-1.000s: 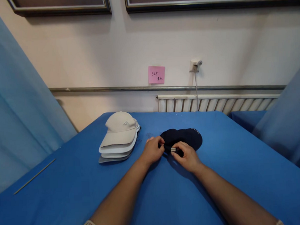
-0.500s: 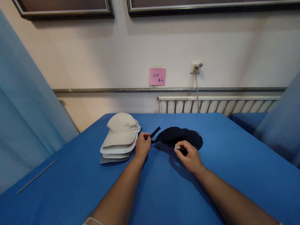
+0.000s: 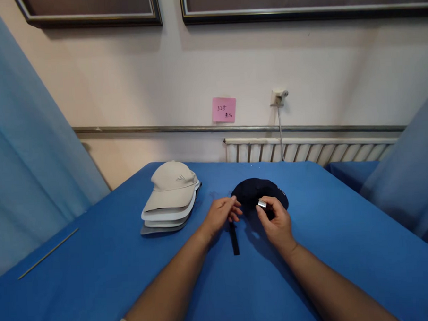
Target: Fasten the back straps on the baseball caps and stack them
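Observation:
A navy cap (image 3: 254, 189) lies before me on the blue-covered table, crown to the left and brim to the right. My left hand (image 3: 222, 213) is at the cap's left edge, its bent fingers closed on the fabric there. Below those fingers a dark strap (image 3: 234, 240) trails toward me. Between thumb and index finger, my right hand (image 3: 276, 220) pinches a small shiny metal buckle (image 3: 262, 204) in front of the cap. The cap's near side is partly hidden behind this hand.
Left of the hands is a stack of caps, with a beige cap (image 3: 172, 183) on top. A thin stick (image 3: 48, 254) lies at the table's left side. Behind the table are a radiator (image 3: 305, 149) and a wall rail (image 3: 156, 130). Blue curtains (image 3: 25, 154) hang at both sides.
My left hand has let go of the strap and moved right to the cap. The strap now points toward me. My right hand has shifted slightly right with the buckle.

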A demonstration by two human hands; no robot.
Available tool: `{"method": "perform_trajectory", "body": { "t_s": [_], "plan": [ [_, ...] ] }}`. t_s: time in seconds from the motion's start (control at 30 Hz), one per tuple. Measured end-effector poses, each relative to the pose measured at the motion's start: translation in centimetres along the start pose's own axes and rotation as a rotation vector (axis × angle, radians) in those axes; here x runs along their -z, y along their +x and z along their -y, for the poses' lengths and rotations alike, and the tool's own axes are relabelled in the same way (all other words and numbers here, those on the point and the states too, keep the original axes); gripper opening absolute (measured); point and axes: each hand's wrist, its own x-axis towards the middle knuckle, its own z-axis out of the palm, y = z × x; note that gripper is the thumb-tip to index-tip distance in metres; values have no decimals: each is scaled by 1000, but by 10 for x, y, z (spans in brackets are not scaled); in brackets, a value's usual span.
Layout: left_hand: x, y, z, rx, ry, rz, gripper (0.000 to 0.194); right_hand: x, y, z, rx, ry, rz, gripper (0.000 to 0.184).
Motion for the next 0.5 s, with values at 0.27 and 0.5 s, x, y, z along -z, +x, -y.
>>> {"method": "perform_trajectory", "body": {
  "t_s": [0.27,0.5],
  "plan": [
    [-11,-2,9,161,-468,-126,14,-2,-6,25,280,-39,504,26],
    [35,16,-3,255,-772,-194,12,5,-1,0,30,14,185,20]
  ]
}}
